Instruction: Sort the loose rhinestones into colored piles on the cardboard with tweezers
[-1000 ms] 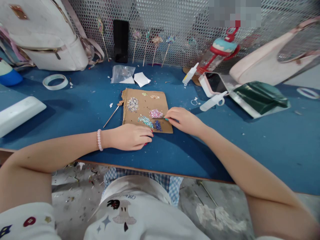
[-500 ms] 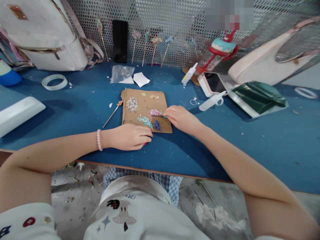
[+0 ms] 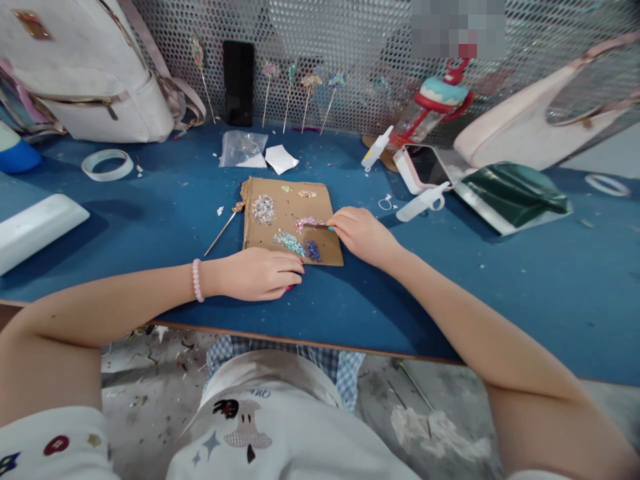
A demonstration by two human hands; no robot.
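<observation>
A brown cardboard sheet [image 3: 325, 200] lies on the blue table [image 3: 150, 220] with small piles of coloured rhinestones on it. My right hand [image 3: 363, 235] pinches a thin pick tool [image 3: 320, 227] whose tip rests in the pink rhinestone pile [image 3: 307, 222]. A silver pile [image 3: 263, 209], a pale green pile [image 3: 289, 241] and a dark blue pile [image 3: 313, 251] lie nearby. My left hand [image 3: 260, 274] rests curled on the table at the sheet's near edge, fingertips pinched together; whether it holds something small is unclear. A gold hair stick [image 3: 223, 227] lies left of the sheet.
Several decorated hair sticks [image 3: 300, 100] lean on the mesh wall beside a black phone [image 3: 238, 83]. Glue bottles [image 3: 423, 203], a pink phone [image 3: 425, 167], a green pouch [image 3: 515, 193], a tape ring [image 3: 107, 164], plastic bag [image 3: 244, 148], white backpack [image 3: 95, 67] and white case [image 3: 35, 227] surround the work.
My right hand has slid a little farther up the cardboard, moving the pick's tip up into the pink pile. The left hand has stayed put.
</observation>
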